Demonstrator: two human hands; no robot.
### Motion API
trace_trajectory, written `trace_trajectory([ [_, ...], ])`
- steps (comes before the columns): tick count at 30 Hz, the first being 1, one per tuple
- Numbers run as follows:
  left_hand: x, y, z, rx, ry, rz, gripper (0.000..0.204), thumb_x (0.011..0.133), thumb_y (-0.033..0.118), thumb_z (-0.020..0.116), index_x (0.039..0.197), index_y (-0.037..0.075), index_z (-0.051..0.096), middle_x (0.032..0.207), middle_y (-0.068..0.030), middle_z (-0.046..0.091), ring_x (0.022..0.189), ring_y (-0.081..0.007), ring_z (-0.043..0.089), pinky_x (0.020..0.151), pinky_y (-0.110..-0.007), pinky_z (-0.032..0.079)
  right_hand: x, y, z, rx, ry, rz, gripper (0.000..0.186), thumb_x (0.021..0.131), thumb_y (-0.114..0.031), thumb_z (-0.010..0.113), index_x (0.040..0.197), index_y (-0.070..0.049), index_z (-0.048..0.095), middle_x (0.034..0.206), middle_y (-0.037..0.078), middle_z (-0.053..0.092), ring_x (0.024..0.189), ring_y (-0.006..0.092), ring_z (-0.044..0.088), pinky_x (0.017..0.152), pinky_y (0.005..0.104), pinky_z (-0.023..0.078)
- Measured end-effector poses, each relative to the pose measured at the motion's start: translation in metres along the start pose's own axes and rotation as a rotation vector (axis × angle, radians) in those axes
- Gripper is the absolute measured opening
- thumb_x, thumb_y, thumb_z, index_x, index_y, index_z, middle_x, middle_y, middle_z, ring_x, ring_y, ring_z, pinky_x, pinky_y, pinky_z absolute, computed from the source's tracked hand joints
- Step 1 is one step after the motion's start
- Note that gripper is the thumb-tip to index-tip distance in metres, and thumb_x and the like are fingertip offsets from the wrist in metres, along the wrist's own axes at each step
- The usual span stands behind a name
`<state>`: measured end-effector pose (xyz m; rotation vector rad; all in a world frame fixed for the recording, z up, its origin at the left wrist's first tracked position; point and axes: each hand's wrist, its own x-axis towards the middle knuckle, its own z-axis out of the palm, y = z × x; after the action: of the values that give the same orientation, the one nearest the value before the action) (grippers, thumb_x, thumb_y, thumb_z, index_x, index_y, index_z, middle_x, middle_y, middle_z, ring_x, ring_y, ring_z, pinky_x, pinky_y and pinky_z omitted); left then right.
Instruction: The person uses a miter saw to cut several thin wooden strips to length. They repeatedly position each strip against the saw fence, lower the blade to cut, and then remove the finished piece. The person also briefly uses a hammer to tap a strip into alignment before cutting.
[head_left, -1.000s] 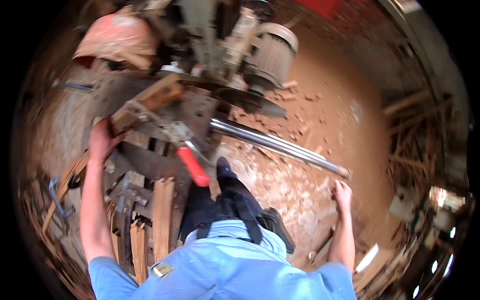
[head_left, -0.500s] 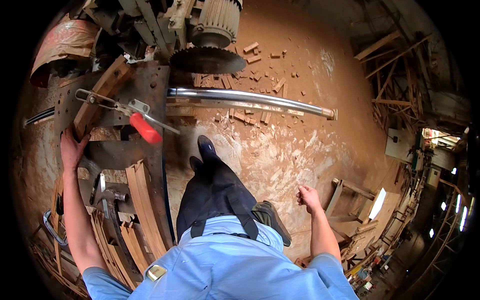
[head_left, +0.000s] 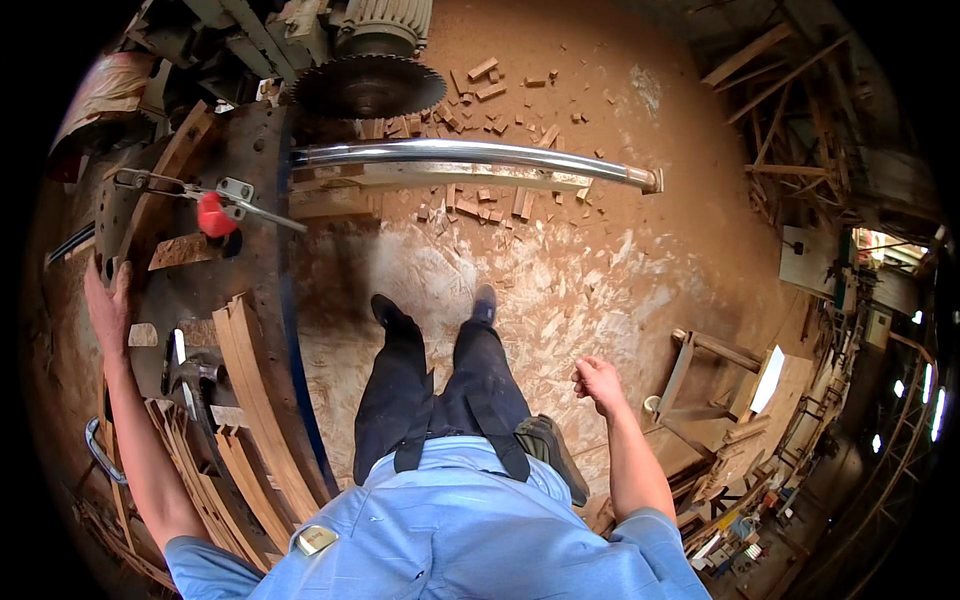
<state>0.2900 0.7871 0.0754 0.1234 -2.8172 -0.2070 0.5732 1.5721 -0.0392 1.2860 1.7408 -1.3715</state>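
Note:
My left hand (head_left: 108, 308) reaches over the dark metal plate (head_left: 262, 262), fingers stretched out and thumb apart, at the near end of a wooden block (head_left: 165, 185). Whether it touches the block or just the plate, I cannot tell. Across the block lies the metal arm of a toggle clamp (head_left: 238, 196); its red handle (head_left: 214, 216) looks foreshortened. Out to the right, my right hand (head_left: 598, 382) hangs over the floor with curled fingers and nothing visible in it.
A toothed circular saw blade (head_left: 370, 88) sits beyond the plate, beside a motor (head_left: 385, 25). A shiny rail (head_left: 470, 153) juts out rightward. Wood offcuts (head_left: 490, 90) litter the floor. Long wood strips (head_left: 262, 400) and a hammer (head_left: 203, 372) lie nearby; a wooden frame (head_left: 715, 350) stands right.
The plate, saw and rail have shifted left and up in view. My feet have moved apart. My left hand's grasp at the block's end has loosened, and the red handle looks shorter.

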Motion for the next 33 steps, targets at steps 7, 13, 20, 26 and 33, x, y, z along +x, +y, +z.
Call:
trace_trajectory([
  [7, -0.062, 0.187, -0.069, -0.217, 0.218, -0.058, 0.032, 0.099, 0.014, 0.059, 0.128, 0.000, 0.059, 0.112, -0.0122, 0.065, 0.103, -0.0197, 0.062, 0.090, -0.029, 0.048, 0.059, 0.022, 0.004, -0.333, -0.106, -0.146, 0.030, 0.091, -0.029, 0.062, 0.100, -0.002, 0.070, 0.081, 0.010, 0.069, 0.065, 0.0201, 0.065, 0.060, 0.0334, 0.053],
  [13, -0.172, 0.419, -0.005, -0.339, -0.184, 0.212, 0.020, 0.087, 0.001, 0.061, 0.107, 0.000, 0.064, 0.095, -0.0129, 0.066, 0.086, -0.0243, 0.064, 0.078, -0.033, 0.051, 0.138, 0.072, 0.004, -0.907, -0.344, -0.451, 0.038, 0.088, -0.039, 0.062, 0.114, -0.013, 0.070, 0.118, 0.019, 0.063, 0.109, 0.0395, 0.060, 0.097, 0.0444, 0.048],
  [20, -0.287, 0.551, 0.194, -0.122, -1.359, 0.594, 0.035, 0.086, 0.031, 0.067, 0.112, 0.008, 0.064, 0.099, -0.0159, 0.065, 0.095, -0.0363, 0.064, 0.081, -0.045, 0.052, 0.168, 0.133, -0.029, -0.825, -0.416, -0.224, 0.053, 0.085, -0.036, 0.069, 0.131, -0.014, 0.057, 0.143, 0.019, 0.043, 0.129, 0.0403, 0.042, 0.108, 0.0457, 0.038],
  [26, -0.255, 0.606, 0.337, -0.108, -1.357, 0.388, 0.039, 0.087, 0.032, 0.063, 0.116, 0.007, 0.065, 0.100, -0.0180, 0.069, 0.096, -0.0354, 0.065, 0.082, -0.046, 0.052, 0.168, 0.163, -0.045, -0.529, -0.300, -0.151, 0.064, 0.085, -0.033, 0.070, 0.139, -0.007, 0.048, 0.151, 0.022, 0.032, 0.135, 0.0417, 0.036, 0.111, 0.0459, 0.035],
  [33, -0.227, 0.640, 0.511, -0.145, -1.203, 0.240, 0.052, 0.085, 0.041, 0.066, 0.123, 0.005, 0.063, 0.108, -0.0192, 0.069, 0.101, -0.0328, 0.067, 0.088, -0.041, 0.053, 0.176, 0.175, -0.006, -0.343, -0.022, -0.091, 0.064, 0.083, -0.038, 0.071, 0.134, -0.004, 0.051, 0.145, 0.019, 0.039, 0.131, 0.0410, 0.039, 0.108, 0.0471, 0.038],
])
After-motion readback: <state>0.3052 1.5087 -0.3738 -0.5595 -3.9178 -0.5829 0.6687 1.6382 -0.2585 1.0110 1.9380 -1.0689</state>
